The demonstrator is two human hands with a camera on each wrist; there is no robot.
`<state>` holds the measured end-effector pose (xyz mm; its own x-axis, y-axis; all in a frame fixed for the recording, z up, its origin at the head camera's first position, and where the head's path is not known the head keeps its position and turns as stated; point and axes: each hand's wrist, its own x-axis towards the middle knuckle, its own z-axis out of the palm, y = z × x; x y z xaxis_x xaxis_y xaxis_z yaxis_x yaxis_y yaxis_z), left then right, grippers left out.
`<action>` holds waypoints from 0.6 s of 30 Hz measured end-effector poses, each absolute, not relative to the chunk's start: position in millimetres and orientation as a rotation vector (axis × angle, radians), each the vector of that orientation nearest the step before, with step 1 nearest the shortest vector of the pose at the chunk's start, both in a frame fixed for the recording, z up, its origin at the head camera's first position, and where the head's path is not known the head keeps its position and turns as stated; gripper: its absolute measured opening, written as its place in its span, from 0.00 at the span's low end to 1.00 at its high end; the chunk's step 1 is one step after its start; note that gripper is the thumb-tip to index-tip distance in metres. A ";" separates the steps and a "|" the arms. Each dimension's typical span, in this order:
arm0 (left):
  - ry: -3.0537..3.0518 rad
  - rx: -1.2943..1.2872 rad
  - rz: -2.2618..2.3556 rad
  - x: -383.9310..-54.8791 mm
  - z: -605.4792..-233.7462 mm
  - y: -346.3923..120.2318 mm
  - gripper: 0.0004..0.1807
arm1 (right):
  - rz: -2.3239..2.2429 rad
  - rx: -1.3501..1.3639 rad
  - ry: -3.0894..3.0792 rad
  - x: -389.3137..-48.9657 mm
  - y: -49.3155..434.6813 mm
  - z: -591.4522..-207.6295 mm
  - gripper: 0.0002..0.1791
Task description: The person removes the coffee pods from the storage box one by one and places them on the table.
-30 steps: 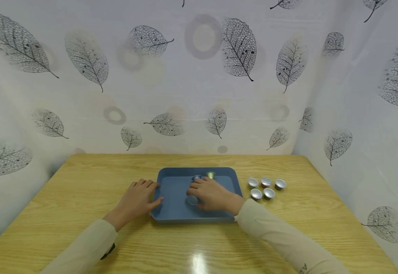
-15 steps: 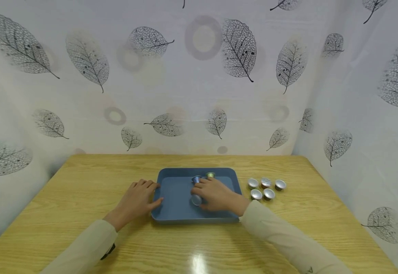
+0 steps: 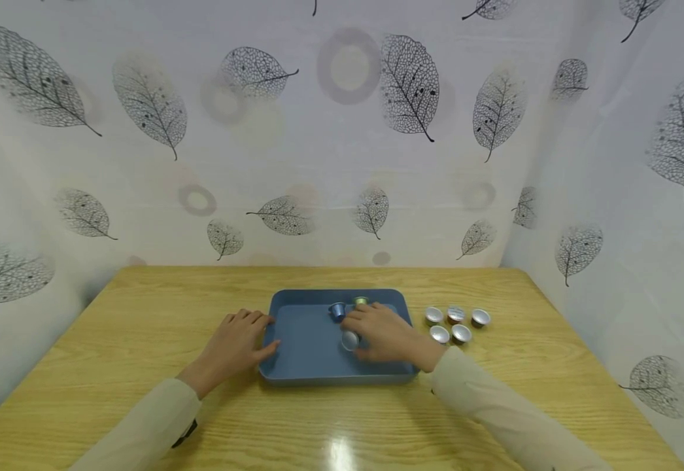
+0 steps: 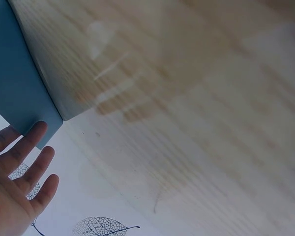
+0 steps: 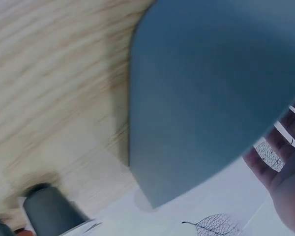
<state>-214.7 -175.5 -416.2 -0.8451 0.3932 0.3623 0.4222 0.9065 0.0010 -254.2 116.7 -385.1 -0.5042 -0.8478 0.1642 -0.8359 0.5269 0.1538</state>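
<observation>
My left hand [image 3: 231, 347] rests at the left rim of a blue tray [image 3: 301, 366], fingers extended and thumb over the edge. In the left wrist view its fingertips [image 4: 38, 129] lie right at the tray's side. Inside the tray, my right hand [image 3: 384, 335] pinches a coffee capsule [image 3: 350, 340] whose pale round face points toward me; the rest is covered by the hand. Behind it lie a blue capsule [image 3: 337, 311] and a green capsule [image 3: 361, 301], the green one partly hidden by the knuckles. The right wrist view hides the held capsule behind the tray wall.
Several foil-topped capsules [image 3: 461, 333] stand in two rows on the wooden table [image 3: 201, 294], just right of the tray. A dark capsule [image 5: 51, 211] shows beside the tray in the right wrist view. A leaf-print curtain [image 3: 295, 150] hangs behind the table.
My right hand has slid rightward across the tray with the capsule, uncovering more of the blue capsule. The left hand has stayed at the rim.
</observation>
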 end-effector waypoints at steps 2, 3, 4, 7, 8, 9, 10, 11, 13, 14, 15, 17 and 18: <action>-2.704 -0.602 -0.118 -215.2 -416.7 -176.0 0.23 | -0.057 1.419 -2.553 -255.1 120.2 -385.0 0.24; -2.700 -0.604 -0.118 -215.3 -416.9 -176.2 0.23 | -0.054 1.414 -2.557 -255.3 122.1 -385.2 0.24; -2.695 -0.606 -0.119 -215.4 -417.0 -176.2 0.23 | -0.046 1.406 -2.559 -255.9 124.1 -385.6 0.24; -2.692 -0.609 -0.116 -216.5 -418.2 -176.7 0.23 | -0.015 1.385 -2.554 -257.2 130.4 -387.0 0.24; -2.693 -0.610 -0.116 -216.7 -418.5 -176.8 0.23 | -0.003 1.379 -2.545 -257.5 132.6 -387.3 0.24; -2.694 -0.611 -0.114 -216.8 -418.6 -176.9 0.23 | 0.009 1.374 -2.536 -257.6 134.8 -387.4 0.24; -2.695 -0.612 -0.114 -217.0 -418.7 -176.9 0.23 | 0.024 1.369 -2.532 -258.1 137.1 -387.6 0.24; -2.698 -0.612 -0.113 -217.2 -418.8 -177.2 0.24 | 0.035 1.363 -2.527 -258.3 139.3 -387.5 0.24; -2.703 -0.611 -0.114 -217.3 -418.7 -177.3 0.24 | 0.044 1.354 -2.522 -258.6 143.6 -387.2 0.24; -2.705 -0.611 -0.114 -217.1 -418.3 -177.2 0.24 | 0.049 1.349 -2.523 -258.6 145.7 -386.7 0.24; -2.705 -0.611 -0.112 -216.8 -417.9 -177.2 0.24 | 0.052 1.343 -2.525 -258.8 147.8 -386.4 0.24; -2.705 -0.610 -0.109 -216.7 -417.6 -177.2 0.24 | 0.067 1.328 -2.535 -259.0 151.5 -385.6 0.23; -2.705 -0.610 -0.108 -216.5 -417.4 -177.2 0.24 | 0.073 1.320 -2.544 -258.9 153.4 -385.0 0.23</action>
<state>-216.5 -177.2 -417.4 -0.8400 0.4003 0.3662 0.4282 0.9036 -0.0056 -258.9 153.4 -385.0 -0.5468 -0.7947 0.2635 -0.8085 0.5830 0.0802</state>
